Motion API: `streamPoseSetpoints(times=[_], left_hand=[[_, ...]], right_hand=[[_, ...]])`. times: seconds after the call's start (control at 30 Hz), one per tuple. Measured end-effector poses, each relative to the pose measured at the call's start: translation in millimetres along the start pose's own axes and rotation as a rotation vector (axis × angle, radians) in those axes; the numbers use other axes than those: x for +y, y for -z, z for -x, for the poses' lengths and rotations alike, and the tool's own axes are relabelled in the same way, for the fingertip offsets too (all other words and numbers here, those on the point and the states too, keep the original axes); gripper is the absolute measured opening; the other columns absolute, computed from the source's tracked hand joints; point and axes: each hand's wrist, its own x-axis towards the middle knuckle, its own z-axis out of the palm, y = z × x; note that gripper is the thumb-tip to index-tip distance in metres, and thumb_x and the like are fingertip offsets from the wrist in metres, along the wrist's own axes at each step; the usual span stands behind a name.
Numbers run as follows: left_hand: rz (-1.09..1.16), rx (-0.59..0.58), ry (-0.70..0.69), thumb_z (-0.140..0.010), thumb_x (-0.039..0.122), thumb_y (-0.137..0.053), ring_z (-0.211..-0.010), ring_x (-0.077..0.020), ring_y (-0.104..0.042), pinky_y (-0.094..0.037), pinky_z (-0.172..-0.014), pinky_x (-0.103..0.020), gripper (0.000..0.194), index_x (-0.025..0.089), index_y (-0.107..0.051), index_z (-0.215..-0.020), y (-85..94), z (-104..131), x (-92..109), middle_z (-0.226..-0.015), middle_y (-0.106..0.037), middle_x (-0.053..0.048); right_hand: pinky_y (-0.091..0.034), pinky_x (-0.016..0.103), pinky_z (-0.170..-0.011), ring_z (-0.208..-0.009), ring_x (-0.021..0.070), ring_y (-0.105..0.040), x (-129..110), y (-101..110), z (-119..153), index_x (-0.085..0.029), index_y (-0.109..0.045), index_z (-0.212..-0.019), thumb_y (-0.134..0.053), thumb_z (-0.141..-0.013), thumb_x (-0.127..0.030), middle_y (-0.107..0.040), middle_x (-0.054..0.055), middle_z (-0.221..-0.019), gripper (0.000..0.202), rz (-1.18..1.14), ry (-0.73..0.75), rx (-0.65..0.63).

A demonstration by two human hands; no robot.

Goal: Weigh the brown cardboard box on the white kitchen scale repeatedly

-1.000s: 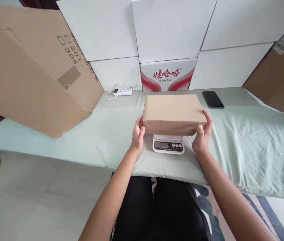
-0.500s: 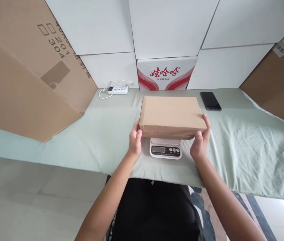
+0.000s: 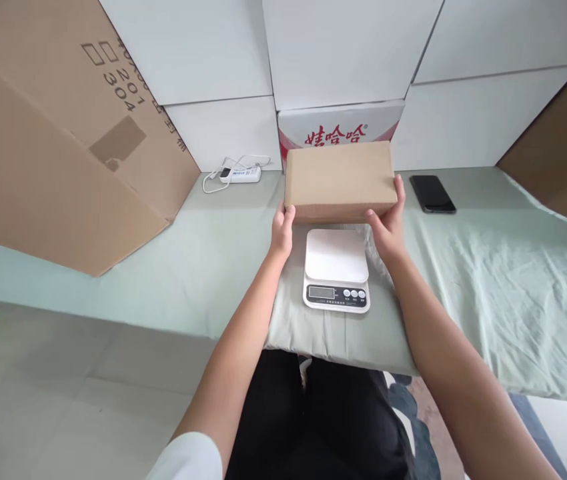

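Note:
A brown cardboard box (image 3: 340, 177) is held between my two hands, beyond the scale. My left hand (image 3: 282, 230) grips its left near corner, thumb on the front face. On the right end, my right hand (image 3: 388, 223) has its fingers along the side and its thumb at the front. Closer to me, a white digital kitchen scale (image 3: 337, 257) lies on the cloth with its plate bare; its small display looks blank. Whether the box's underside touches the table cannot be made out.
A black phone (image 3: 432, 194) lies right of the box. At the back left is a white power strip (image 3: 240, 175) with a cable. Large cartons (image 3: 63, 147) stand at left and right, and white boxes (image 3: 333, 53) form a wall behind. Green cloth (image 3: 188, 267) covers the table.
Both hands have moved the cardboard box away from me, off the scale toward the back. The scale's plate, covered before, now shows fully. The view has shifted slightly.

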Motion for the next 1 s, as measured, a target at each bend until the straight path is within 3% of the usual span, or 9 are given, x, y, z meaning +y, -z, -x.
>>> streamPoseSetpoints(times=[0.23, 0.57, 0.77, 0.9, 1.0], left_hand=[[0.011, -0.033, 0.079, -0.081, 0.099, -0.062, -0.159, -0.0384, -0.058, -0.047, -0.135, -0.051, 0.090, 0.026, -0.074, -0.131, -1.3, -2, -15, -0.147, -0.077, -0.011], [-0.012, -0.059, 0.081, -0.087, 0.095, -0.061, -0.152, -0.0371, -0.063, -0.047, -0.132, -0.054, 0.081, 0.026, -0.074, -0.128, -1.2, -2, -17, -0.141, -0.078, -0.013], [-0.024, -0.052, 0.078, -0.088, 0.094, -0.061, -0.150, -0.0379, -0.066, -0.045, -0.134, -0.056, 0.083, 0.025, -0.073, -0.131, -2.3, -4, -23, -0.146, -0.078, -0.014], [-0.017, 0.057, 0.117, -0.090, 0.093, -0.056, -0.171, -0.0337, -0.044, -0.035, -0.143, -0.052, 0.091, 0.026, -0.065, -0.151, 6.1, -11, -30, -0.176, -0.056, -0.013], [0.024, 0.145, 0.113, -0.095, 0.095, -0.041, -0.176, -0.0275, -0.035, -0.034, -0.143, -0.046, 0.097, 0.031, -0.050, -0.167, 16.5, -18, -32, -0.186, -0.041, -0.010]], right_hand=[[-0.021, 0.065, -0.147, -0.174, 0.0367, -0.030, 23, 0, 9, -0.030, -0.023, -0.174, -0.070, -0.080, -0.090, -0.031, 0.013, -0.186, 0.121, 0.004, -0.045, 0.060], [-0.018, 0.063, -0.147, -0.174, 0.0362, -0.031, 22, 1, 11, -0.031, -0.031, -0.172, -0.070, -0.081, -0.088, -0.039, 0.013, -0.182, 0.114, 0.035, -0.070, 0.083], [-0.019, 0.063, -0.147, -0.174, 0.0367, -0.030, 21, 0, 11, -0.028, -0.033, -0.172, -0.071, -0.082, -0.085, -0.036, 0.014, -0.184, 0.113, 0.056, -0.090, 0.112], [-0.032, 0.068, -0.140, -0.166, 0.0384, -0.044, 28, 4, 10, -0.027, -0.023, -0.175, -0.065, -0.082, -0.089, -0.043, 0.018, -0.177, 0.119, 0.017, -0.071, 0.129], [-0.043, 0.072, -0.131, -0.165, 0.0385, -0.046, 38, 11, 8, -0.035, -0.013, -0.178, -0.056, -0.085, -0.091, -0.046, 0.018, -0.173, 0.117, -0.009, -0.067, 0.207]])
